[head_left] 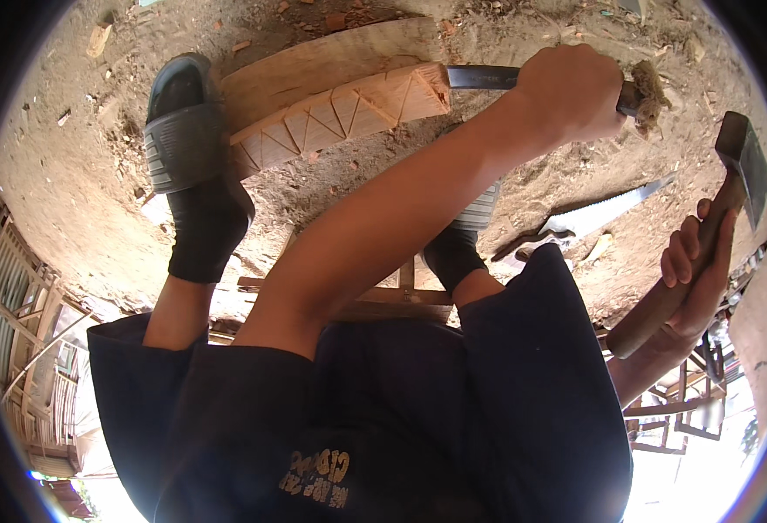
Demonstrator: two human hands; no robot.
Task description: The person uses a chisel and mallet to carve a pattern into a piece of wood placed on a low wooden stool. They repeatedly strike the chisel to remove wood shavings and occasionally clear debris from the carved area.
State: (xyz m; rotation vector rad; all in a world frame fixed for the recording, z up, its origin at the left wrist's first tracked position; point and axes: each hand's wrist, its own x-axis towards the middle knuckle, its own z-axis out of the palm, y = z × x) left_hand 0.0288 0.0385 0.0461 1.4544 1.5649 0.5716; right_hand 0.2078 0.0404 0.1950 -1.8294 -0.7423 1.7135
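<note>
My left arm reaches across to the right, and my left hand (571, 91) is closed round a chisel (481, 78) with a long dark flat blade. The chisel's handle end is frayed. Its blade lies level, with its tip at the right end of a wooden beam (340, 118); whether they touch I cannot tell. Zigzag grooves mark the beam's near face. At the far right, my right hand (697, 270) grips a hammer (716, 213) by its wooden handle, its metal head raised.
A curved plank (331, 57) lies behind the beam. My sandalled left foot (183, 131) is at the beam's left end. A handsaw (588, 218) rests on the dirt ground (78, 183) between my right knee and the hammer. Wood chips are scattered about.
</note>
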